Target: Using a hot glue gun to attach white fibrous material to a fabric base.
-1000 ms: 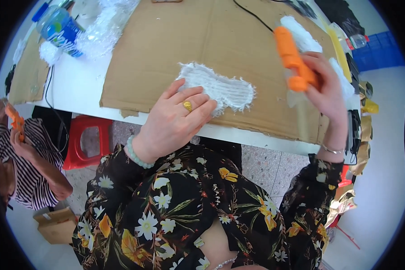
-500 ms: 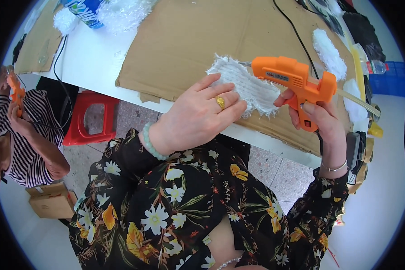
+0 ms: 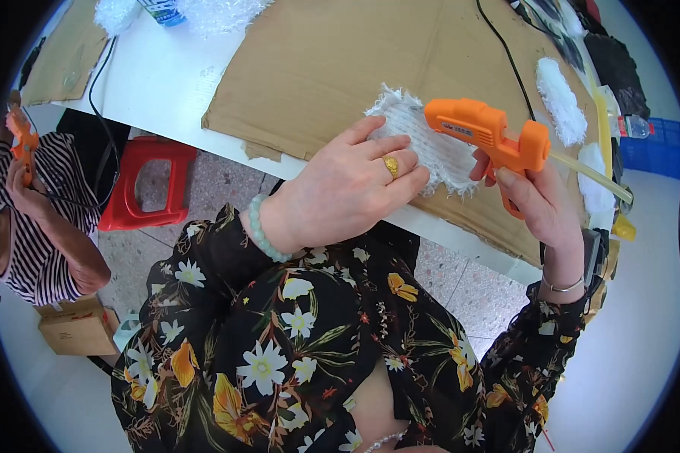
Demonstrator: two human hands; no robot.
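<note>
My left hand point(image 3: 355, 185), with a gold ring and a pale green bead bracelet, presses flat on the near end of a white fuzzy fabric piece point(image 3: 438, 147) lying on a brown cardboard sheet point(image 3: 332, 60). My right hand point(image 3: 533, 204) grips an orange glue gun point(image 3: 487, 132) by its handle. The gun's nozzle points left over the fabric, and a clear glue stick juts out of its back to the right. A black cord point(image 3: 502, 53) runs away across the cardboard.
The cardboard lies on a white table point(image 3: 159, 83). More white fuzzy pieces point(image 3: 561, 98) lie at the right. A red stool point(image 3: 147, 181) stands on the floor below. At the left, another person in a striped top point(image 3: 34, 219) holds an orange tool. A blue crate point(image 3: 661, 143) sits far right.
My right hand has brought the glue gun from far right down over the white fabric, nozzle pointing left. My left hand has stayed on the fabric. The view has shifted.
</note>
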